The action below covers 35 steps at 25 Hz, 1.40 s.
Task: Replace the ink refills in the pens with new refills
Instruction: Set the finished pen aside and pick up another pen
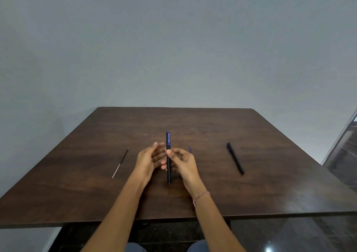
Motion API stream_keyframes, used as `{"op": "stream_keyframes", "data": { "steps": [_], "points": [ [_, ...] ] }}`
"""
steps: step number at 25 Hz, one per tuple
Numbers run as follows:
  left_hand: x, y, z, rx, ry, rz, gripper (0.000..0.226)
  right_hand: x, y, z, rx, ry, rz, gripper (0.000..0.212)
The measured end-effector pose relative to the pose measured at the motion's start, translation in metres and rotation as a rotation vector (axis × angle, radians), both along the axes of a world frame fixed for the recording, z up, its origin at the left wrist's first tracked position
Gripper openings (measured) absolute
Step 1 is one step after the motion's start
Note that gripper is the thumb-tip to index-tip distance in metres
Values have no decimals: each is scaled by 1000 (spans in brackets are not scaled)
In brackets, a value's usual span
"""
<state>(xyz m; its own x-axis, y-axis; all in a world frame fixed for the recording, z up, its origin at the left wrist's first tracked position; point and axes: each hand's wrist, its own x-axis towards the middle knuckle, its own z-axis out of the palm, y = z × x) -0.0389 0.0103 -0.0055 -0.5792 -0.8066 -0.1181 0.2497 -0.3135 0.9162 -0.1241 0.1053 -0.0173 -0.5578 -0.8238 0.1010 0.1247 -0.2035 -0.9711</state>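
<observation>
The blue pen (169, 169) is held up over the middle of the brown bench (212, 124). It points from 6 o'clock to 12 o'clock, with its blue end far from the person. The blue end has small white writing on it, too small to read. The right hand (183, 165) grips the pen, with the thumb pressed on the front and the fingers curled behind. The left hand (148, 159) is just beside the pen at 9 o'clock, with its fingers out straight and holding nothing. I cannot tell if it touches the pen.

A thin refill (120, 163) lies on the bench farther out at 9 o'clock. A black pen (235, 158) lies at 3 o'clock. A small purple tip (190, 149) peeks out behind the right hand. A thread bracelet (201, 196) is on the right wrist.
</observation>
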Motion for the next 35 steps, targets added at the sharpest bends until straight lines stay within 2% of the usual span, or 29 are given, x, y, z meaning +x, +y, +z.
{"op": "stream_keyframes", "data": {
  "steps": [5, 9, 14, 18, 25, 35],
  "points": [
    [-11, -1, -4, 70, 207, -263, 47, 5, -3, -3, 70, 214, -75, 10],
    [-11, -12, -10, 49, 296, -225, 35, 4, -8, -5, 113, 238, -79, 13],
    [-10, -17, -6, 82, 399, -153, 31, 4, -11, -8, 157, 397, 67, 6],
    [-7, -13, -5, 115, 435, -242, 33, 3, -12, -8, 141, 372, 85, 10],
    [-6, -12, -2, 111, 349, -93, 19, 0, -7, -1, 127, 234, 303, 15],
    [-8, -10, -3, 42, 357, -3, 15, -2, -5, 2, 114, 214, 361, 18]
  ]
}}
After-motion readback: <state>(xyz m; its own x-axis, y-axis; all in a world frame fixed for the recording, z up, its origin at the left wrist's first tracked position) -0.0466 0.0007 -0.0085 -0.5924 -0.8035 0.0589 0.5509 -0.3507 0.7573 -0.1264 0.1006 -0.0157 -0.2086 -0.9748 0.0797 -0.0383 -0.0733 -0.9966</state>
